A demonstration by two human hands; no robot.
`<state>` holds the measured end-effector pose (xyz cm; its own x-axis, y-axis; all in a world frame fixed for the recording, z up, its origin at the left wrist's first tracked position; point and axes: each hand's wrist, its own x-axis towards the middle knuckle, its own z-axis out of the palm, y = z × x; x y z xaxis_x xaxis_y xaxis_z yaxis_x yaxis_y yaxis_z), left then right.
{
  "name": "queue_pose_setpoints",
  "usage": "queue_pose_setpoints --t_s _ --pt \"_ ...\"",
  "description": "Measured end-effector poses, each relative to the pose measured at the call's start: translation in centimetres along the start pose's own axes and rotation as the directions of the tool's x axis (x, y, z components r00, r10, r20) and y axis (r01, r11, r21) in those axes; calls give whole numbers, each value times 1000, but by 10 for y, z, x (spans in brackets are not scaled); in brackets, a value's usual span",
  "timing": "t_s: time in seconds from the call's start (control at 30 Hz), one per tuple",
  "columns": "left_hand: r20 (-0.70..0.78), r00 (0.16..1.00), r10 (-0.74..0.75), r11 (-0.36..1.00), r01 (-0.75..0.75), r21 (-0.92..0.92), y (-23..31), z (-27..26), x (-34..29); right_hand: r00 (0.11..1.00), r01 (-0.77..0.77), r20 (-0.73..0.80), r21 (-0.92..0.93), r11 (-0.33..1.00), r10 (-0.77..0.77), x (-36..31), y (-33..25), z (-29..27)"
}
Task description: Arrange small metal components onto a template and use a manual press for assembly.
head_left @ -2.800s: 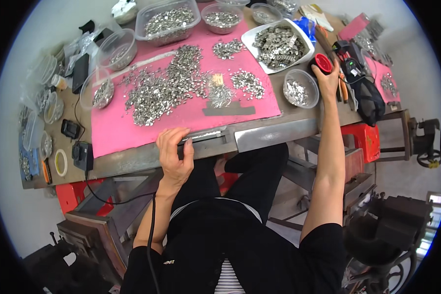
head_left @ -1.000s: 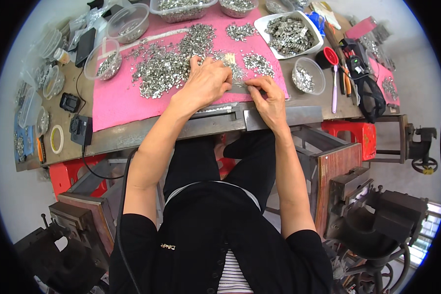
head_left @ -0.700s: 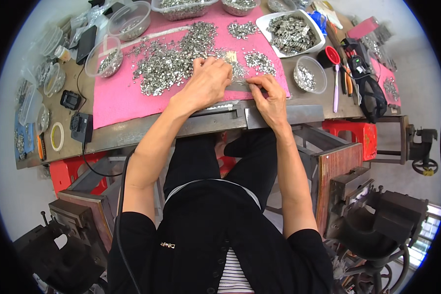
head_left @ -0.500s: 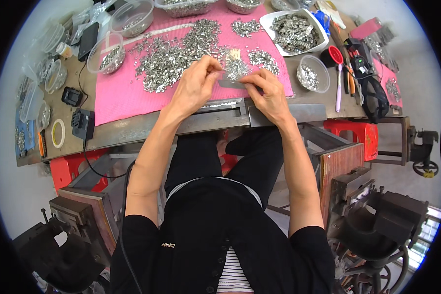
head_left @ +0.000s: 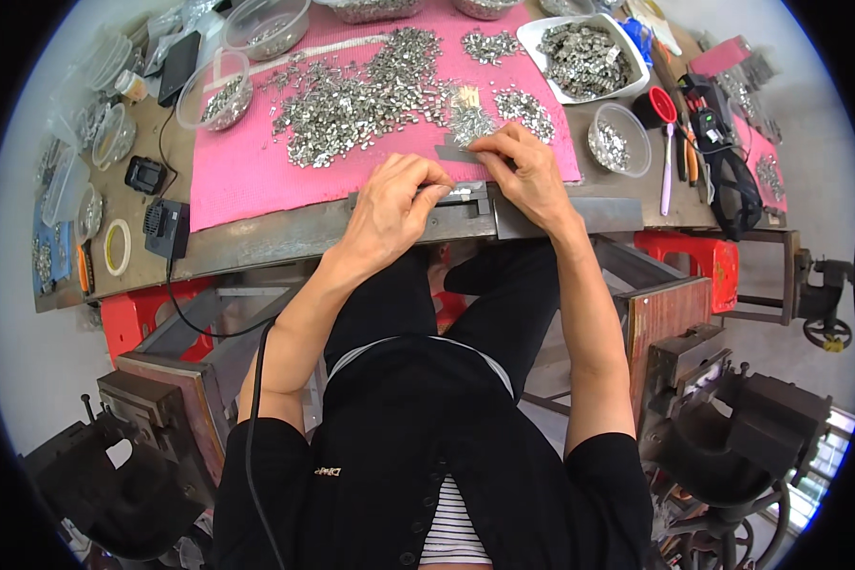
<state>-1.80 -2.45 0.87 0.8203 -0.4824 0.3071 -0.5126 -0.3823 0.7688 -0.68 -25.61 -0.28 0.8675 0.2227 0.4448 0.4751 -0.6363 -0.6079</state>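
At the bench's front edge, my left hand (head_left: 394,207) is closed in a pinch over a metal fixture with a slot (head_left: 465,195). Whatever its fingertips hold is too small to make out. My right hand (head_left: 527,176), thumb and forefinger together, is at the near side of a heap of thin silvery pins (head_left: 469,123). Next to those fingertips a flat grey metal strip (head_left: 454,153) lies on the pink mat (head_left: 247,180); I cannot tell if they grip it. A large spread of small metal pieces (head_left: 351,109) covers the mat's middle, beyond my left hand.
Smaller heaps of metal parts (head_left: 525,112) lie at the mat's right. A white tray (head_left: 640,81) of parts, a clear tub (head_left: 642,152) and a purple-handled brush-like tool (head_left: 666,180) stand farther right. Left are a clear bowl (head_left: 186,104), a corded black box (head_left: 166,228) and a tape roll (head_left: 117,247).
My left hand has moved from beside the pin heap down toward me, to the fixture at the bench edge. My right hand stays by the pins. The whole view has shifted slightly.
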Motion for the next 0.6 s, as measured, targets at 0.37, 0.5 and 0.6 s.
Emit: queue_pose_setpoints --t_s 0.37,0.5,0.6 --pt "-122 986 116 986 -100 133 -6 16 0 984 -102 -140 86 991 113 -13 -3 12" --pt "-155 974 167 970 -135 201 -5 18 -1 979 -94 -170 123 988 114 -13 -3 14" --pt "-182 934 308 919 -242 311 2 24 -3 977 -99 -178 129 987 121 -13 -3 13"
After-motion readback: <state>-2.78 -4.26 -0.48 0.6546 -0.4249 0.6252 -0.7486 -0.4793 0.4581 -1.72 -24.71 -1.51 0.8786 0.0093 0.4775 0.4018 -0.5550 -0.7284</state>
